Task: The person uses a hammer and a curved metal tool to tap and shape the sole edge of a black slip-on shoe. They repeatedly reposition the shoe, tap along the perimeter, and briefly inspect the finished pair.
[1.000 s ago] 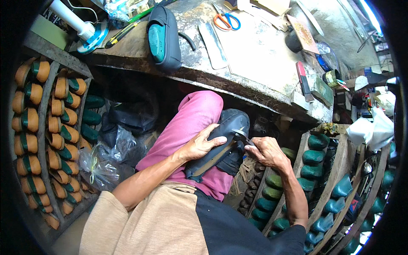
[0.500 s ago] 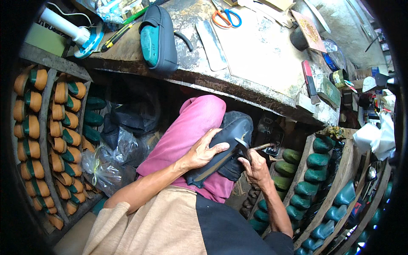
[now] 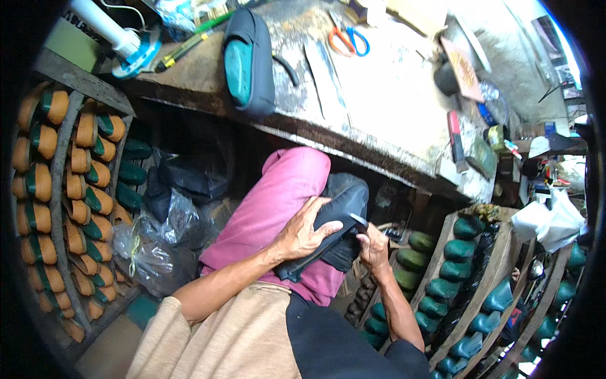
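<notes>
Across my lap lies a dark grey shoe (image 3: pixel 341 205), resting against the pink trouser leg (image 3: pixel 271 196). My left hand (image 3: pixel 306 232) grips it from the left side, with the thumb stretched across its top. In my right hand (image 3: pixel 374 247) is a hammer (image 3: pixel 358 221), its dark metal head close to the shoe's right edge. Fingers are curled around the hammer's handle, which is mostly hidden. Whether the head touches the shoe I cannot tell. Black material (image 3: pixel 341 256) hangs beneath the shoe.
On the worn workbench (image 3: pixel 391 107) are another dark shoe (image 3: pixel 249 66) with a green last, scissors (image 3: pixel 348 41) and a red-handled tool (image 3: pixel 456 140). Racks of orange-and-green shoe lasts (image 3: pixel 95 189) stand left, green lasts (image 3: pixel 454 271) right. Clear plastic bags (image 3: pixel 151 249) lie by my left.
The hammer has turned in my right hand, so its wooden handle no longer shows plainly. My left hand keeps its hold on the shoe. The whole view has shifted slightly.
</notes>
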The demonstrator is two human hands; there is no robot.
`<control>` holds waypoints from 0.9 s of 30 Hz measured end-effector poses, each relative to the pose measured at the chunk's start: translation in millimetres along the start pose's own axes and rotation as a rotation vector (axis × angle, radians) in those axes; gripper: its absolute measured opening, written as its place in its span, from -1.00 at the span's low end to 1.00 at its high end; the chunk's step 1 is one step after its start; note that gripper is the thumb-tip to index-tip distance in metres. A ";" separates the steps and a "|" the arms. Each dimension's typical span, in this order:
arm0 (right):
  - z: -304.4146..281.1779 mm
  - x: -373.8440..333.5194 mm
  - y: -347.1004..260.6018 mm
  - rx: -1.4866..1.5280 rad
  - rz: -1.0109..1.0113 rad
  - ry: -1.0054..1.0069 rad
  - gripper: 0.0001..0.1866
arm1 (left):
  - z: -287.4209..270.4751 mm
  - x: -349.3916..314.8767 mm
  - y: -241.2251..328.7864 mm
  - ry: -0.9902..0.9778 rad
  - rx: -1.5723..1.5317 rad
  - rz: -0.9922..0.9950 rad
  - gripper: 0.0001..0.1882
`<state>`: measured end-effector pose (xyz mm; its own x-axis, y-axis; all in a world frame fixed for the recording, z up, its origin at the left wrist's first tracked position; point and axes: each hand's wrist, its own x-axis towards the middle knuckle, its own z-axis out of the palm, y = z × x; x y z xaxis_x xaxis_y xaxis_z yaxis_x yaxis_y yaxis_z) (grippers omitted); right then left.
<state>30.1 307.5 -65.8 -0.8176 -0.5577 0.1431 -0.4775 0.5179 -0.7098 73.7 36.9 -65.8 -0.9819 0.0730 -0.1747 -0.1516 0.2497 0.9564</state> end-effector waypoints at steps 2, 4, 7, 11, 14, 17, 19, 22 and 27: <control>-12.4 3.0 -11.3 0.046 0.072 -0.107 -0.58 | -2.6 3.8 -4.7 -0.005 -0.057 -0.026 -0.18; -55.3 13.2 -28.1 -0.147 0.220 -0.375 -0.50 | -5.1 6.8 -10.6 -0.045 -0.090 -0.068 -0.17; -107.8 41.9 -59.0 -0.576 0.053 -0.369 -0.44 | -1.9 6.5 -17.3 -0.040 -0.099 -0.053 -0.15; -114.8 98.7 -72.6 -0.324 0.098 -0.457 -0.27 | 4.0 8.9 -22.5 0.003 -0.077 -0.025 -0.20; -116.2 113.8 -79.0 -0.337 0.269 -0.884 -0.64 | 1.2 12.2 -24.6 0.007 -0.061 -0.036 -0.15; -133.3 107.0 -85.2 -0.433 0.243 -0.870 -0.76 | -3.3 12.0 -26.7 -0.006 -0.038 -0.065 -0.10; -144.6 108.3 -82.4 -0.470 0.257 -0.682 -0.78 | -5.6 12.4 -28.2 -0.041 -0.097 -0.053 -0.12; -132.7 133.2 -57.6 -0.277 0.305 -0.103 -0.71 | -1.9 14.0 -29.2 -0.083 -0.115 -0.058 -0.09; -88.0 199.6 4.5 -0.078 0.478 0.269 -0.77 | 12.2 15.3 -30.2 -0.023 -0.048 -0.042 -0.11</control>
<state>-163.5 255.6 20.3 -0.9976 -0.0691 -0.0044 -0.0472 0.7248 -0.6874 64.6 42.2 -100.2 -0.9717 0.0855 -0.2201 -0.1988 0.2064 0.9580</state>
